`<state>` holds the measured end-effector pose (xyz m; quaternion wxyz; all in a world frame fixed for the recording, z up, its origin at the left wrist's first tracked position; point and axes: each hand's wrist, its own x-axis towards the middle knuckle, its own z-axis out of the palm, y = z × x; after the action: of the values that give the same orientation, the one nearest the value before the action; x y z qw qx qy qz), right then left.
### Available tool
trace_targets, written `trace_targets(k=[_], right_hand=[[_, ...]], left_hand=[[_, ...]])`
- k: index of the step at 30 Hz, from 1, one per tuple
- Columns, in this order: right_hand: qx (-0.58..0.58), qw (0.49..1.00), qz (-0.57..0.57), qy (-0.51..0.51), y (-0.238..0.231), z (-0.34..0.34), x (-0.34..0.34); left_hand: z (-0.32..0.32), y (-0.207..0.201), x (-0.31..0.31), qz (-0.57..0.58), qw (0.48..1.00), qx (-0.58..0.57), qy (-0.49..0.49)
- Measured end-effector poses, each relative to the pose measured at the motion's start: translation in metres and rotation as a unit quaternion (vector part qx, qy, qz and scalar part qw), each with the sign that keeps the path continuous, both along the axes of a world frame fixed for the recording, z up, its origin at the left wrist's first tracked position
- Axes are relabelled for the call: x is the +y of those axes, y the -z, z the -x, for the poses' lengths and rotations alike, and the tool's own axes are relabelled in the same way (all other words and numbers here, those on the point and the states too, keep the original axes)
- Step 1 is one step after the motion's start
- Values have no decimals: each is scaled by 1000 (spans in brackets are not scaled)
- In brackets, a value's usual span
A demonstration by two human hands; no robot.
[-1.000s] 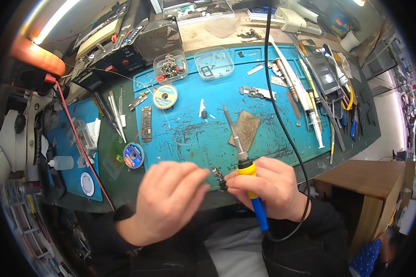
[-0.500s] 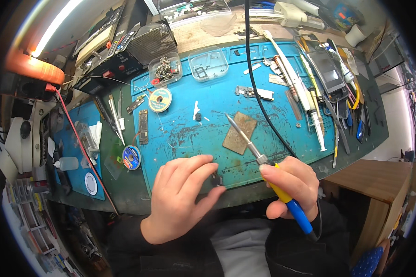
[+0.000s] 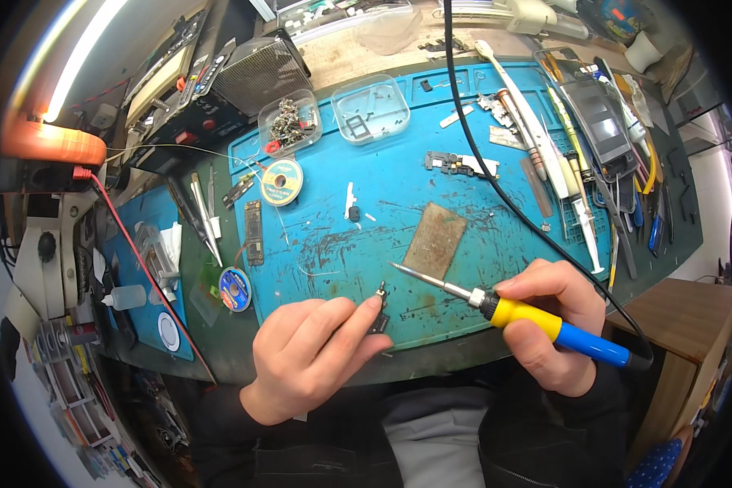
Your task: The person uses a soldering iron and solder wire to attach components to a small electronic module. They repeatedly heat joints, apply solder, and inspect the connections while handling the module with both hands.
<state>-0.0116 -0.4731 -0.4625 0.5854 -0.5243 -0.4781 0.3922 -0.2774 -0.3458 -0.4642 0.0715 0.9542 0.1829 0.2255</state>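
Soldering iron [image 3: 529, 316] tilted flatter; left fingers [image 3: 343, 321] hold component [image 3: 380, 323] (partly hidden).

Soldering iron [image 3: 527, 317] in right hand [image 3: 563, 363]

the mat [image 3: 325, 236] was blue with dark scuffs. over its near edge, the soldering iron [image 3: 508, 311] showed a yellow and blue handle; on the mat, the plate [image 3: 435, 241] was mottled brown.

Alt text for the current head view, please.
A person's right hand holds a yellow-and-blue soldering iron over a blue work mat; the left hand pinches a small dark component. Beyond sit a wire spool and clear tubs.
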Motion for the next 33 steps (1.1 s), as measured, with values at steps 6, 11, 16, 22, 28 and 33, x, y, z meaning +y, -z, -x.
trace_targets(k=[6,11,16,22,28,33], right_hand=[[-38,999,23,24,-6,-1,10],[-13,998,25,48,-2,-1,15],[-32,999,34,23,-3,-4,15],[-54,998,38,17,-2,-3,17],[-69,997,39,14,-3,-3,18],[-77,996,41,-1,-4,-6,19]], left_hand=[[-1,0,-3,-17,1000,7,-3],[-1,-1,0,-16,1000,13,11],[-2,-2,0,-5,1000,9,14],[-3,-4,0,12,1000,7,4],[-3,-4,1,9,1000,6,6],[-4,-4,1,10,1000,4,7]])
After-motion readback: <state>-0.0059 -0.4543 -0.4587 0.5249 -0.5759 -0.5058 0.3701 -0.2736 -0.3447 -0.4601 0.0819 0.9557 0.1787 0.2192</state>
